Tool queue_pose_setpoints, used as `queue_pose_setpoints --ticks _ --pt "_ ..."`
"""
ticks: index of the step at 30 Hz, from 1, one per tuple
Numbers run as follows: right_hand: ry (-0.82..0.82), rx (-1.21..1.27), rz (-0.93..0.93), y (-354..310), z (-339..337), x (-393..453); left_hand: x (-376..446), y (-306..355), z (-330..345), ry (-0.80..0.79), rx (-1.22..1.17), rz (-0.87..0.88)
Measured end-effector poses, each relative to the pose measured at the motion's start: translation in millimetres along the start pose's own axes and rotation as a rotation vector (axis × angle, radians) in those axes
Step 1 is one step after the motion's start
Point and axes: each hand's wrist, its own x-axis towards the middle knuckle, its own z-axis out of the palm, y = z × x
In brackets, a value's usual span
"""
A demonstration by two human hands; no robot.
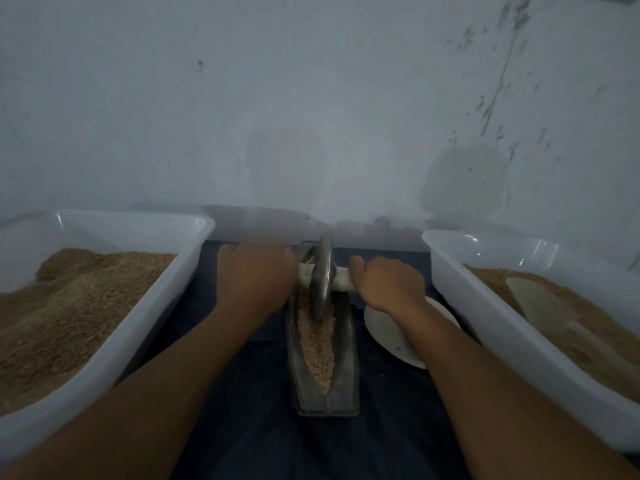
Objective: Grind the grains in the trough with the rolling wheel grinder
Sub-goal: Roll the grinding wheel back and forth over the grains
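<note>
Head view, looking forward and down: one narrow metal trough (341,386) lies lengthwise on a dark blue cloth (249,431) between the two forearms, its near end blunt and square. Pale grains (317,344) fill its V-shaped channel. One metal grinding wheel (322,278) stands upright on edge in the far half of the trough, its rim down among the grains. A white axle handle (341,280) runs through the wheel's hub and sticks out to both sides.

The left hand (254,275) is curled over the left end of the handle, hiding it; the right hand (386,284) is clenched round the right end. Both grasp the handle, knuckles up.

Two white plastic tubs flank the trough. The left tub (145,327) holds a heaped mound of brown grain. The right tub (485,306) holds a lower layer of brownish ground material, with one pale flat scoop (540,303) lying on it. One white plate (384,330) sits just right of the trough, partly under the right wrist. A stained pale wall (311,116) rises close behind everything.
</note>
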Motion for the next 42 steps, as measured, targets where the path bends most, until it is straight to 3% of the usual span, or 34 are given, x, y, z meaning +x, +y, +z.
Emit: queue_pose_setpoints --ticks 4,10,18,27,34,42 --pt "0.109 -0.208 -0.186 3 0 -13 -8 0 -3 0.067 -0.003 -0.034" --pt "0.23 -0.189 -0.213 2 4 -38 -20 1 -14 0.08 -0.028 -0.019" --pt "0.327 -0.07 -0.107 -3 -7 -67 -45 2 -32 0.061 -0.046 -0.019" --pt "0.649 0.137 -0.182 -1 2 -85 -53 -5 -55 -0.033 -0.094 -0.014" --pt "0.682 0.194 -0.174 -3 1 -88 -58 -2 -60 -0.018 -0.141 -0.033" --pt "0.433 -0.017 -0.087 -4 -3 -78 -47 -1 -42 -0.012 -0.053 0.001"
